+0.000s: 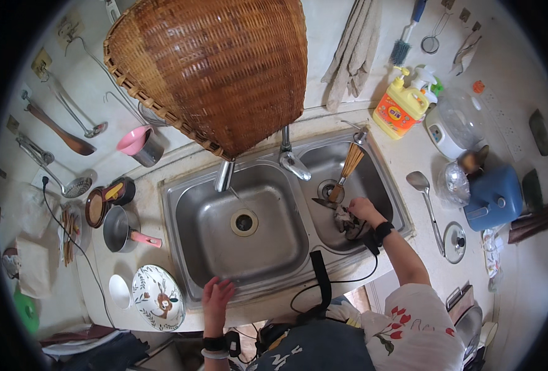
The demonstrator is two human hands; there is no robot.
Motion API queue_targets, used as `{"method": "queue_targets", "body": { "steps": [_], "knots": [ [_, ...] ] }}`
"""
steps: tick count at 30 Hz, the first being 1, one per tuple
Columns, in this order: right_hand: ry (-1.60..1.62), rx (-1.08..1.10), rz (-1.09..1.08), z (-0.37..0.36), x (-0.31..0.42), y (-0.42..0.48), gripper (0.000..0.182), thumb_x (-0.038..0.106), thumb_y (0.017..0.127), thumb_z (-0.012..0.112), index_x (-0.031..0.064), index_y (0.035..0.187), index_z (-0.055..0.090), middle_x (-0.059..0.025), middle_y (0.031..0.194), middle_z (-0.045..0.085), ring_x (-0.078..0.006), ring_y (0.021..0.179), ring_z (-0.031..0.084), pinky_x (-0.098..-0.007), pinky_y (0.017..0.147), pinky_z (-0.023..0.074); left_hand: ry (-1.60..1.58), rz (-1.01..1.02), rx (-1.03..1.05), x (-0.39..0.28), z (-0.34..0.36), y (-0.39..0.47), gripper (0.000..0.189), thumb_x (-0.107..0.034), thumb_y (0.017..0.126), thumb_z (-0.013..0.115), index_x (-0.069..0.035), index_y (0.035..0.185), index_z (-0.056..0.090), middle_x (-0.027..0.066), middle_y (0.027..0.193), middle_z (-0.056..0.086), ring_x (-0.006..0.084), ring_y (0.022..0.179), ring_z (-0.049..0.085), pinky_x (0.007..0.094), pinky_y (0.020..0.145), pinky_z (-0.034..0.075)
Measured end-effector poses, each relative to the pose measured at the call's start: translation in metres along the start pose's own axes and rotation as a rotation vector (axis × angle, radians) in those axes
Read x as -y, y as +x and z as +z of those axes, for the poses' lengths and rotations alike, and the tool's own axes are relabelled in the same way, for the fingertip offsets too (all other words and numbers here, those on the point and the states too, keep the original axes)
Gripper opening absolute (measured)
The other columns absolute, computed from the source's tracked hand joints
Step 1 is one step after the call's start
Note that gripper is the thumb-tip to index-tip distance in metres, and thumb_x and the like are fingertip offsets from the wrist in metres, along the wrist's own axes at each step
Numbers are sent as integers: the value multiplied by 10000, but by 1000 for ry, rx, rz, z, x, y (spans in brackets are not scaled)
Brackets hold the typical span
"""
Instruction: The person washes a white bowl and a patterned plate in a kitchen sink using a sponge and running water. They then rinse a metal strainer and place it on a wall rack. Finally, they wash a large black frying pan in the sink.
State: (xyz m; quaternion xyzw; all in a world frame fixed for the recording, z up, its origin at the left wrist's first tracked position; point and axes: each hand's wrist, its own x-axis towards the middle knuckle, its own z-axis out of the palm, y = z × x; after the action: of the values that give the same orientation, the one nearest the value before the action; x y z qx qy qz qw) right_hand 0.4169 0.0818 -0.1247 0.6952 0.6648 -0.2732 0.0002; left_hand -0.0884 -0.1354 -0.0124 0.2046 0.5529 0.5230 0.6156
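My right hand [363,209] reaches into the smaller right basin [380,183] of a steel double sink, its fingers on a crumpled grey cloth [346,222]. Just left of the cloth lies a small dark blade [324,202], and above it a bamboo whisk brush [347,168] leans across the drain. Over the front left edge of the large left basin [209,241] is my left hand [218,293], fingers apart and holding nothing. A thin stream of water falls from the left tap [224,176] towards the drain. A second tap [294,164] stands by the divider.
A large woven basket [218,69] hangs over the sink's back. On the left counter are a patterned plate [155,297], a white bowl [120,291] and a small saucepan [118,232]. At right stand a yellow soap bottle [400,109], a steel turner [424,195] and a glass lid [454,242].
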Motion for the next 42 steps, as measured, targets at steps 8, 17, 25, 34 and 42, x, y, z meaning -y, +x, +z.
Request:
{"method": "queue_targets", "body": {
  "steps": [8, 17, 25, 34, 42],
  "knots": [
    [591, 600, -231, -40, 105, 0, 241, 239, 923, 579, 8, 919, 649, -73, 755, 678, -121, 670, 651, -297, 591, 515, -409, 111, -378, 6, -58, -70, 553, -385, 944, 573, -49, 1324, 352, 257, 1250, 514, 363, 1178, 527, 432, 1029, 437],
    [481, 729, -519, -31, 252, -71, 322, 242, 915, 601, -17, 1105, 584, -100, 921, 657, -155, 642, 646, -283, 552, 521, -418, 309, -469, -18, -129, -89, 616, -396, 934, 579, -38, 1385, 362, 203, 1317, 493, 322, 1211, 509, 408, 1009, 465],
    [716, 1018, -492, 82, 439, -150, 826, 450, 892, 628, 7, 1443, 202, -178, 1134, 566, -215, 827, 628, -327, 536, 556, -229, 240, -470, -27, -167, -85, 497, -211, 967, 551, -78, 1398, 342, 125, 1256, 560, 227, 1039, 634, 328, 743, 609],
    [1244, 794, -107, 201, 521, -163, 492, 124, 808, 626, 41, 1269, 475, -194, 973, 667, -284, 682, 693, -418, 473, 576, -232, 208, -378, -80, -305, -53, 734, -614, 919, 461, -137, 1442, 265, 228, 1253, 522, 274, 1080, 580, 361, 950, 482],
    [933, 586, -208, 122, 475, -161, 385, 296, 895, 614, 69, 1200, 551, -105, 872, 666, -204, 776, 676, -363, 606, 558, -226, -18, -255, -103, -358, -18, 702, -572, 887, 572, -155, 1365, 270, 60, 920, 652, 169, 746, 629, 354, 689, 550]
  ]
}}
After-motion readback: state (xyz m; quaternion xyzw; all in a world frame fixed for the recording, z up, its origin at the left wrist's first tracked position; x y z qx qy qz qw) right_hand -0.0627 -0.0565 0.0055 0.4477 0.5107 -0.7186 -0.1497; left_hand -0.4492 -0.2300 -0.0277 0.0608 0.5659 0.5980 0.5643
